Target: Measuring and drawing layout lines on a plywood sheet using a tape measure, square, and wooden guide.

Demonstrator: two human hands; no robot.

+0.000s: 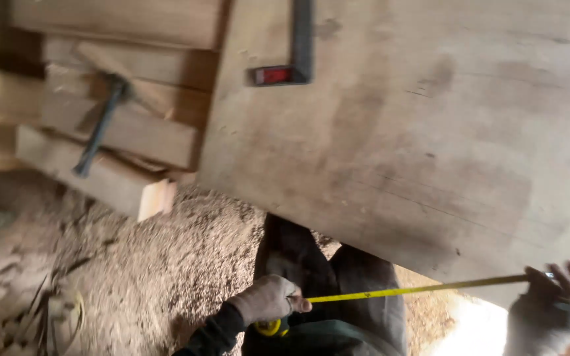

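Tape: yellow tape measure (417, 288) stretched taut along the board (417, 132) edge.
Left hand (268, 300): grip closed on its case.
Right hand (545, 310): grip pinches the blade's end.

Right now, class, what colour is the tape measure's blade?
Yellow tape blade, clearest in the head view.

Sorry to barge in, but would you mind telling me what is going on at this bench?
A person stretches a yellow tape measure along the near edge of a large wooden board. The left hand grips the tape's case low down, while the right hand holds the tape's far end at the board's edge. A square lies on the board, a hammer rests on stacked planks, and sawdust covers the floor.
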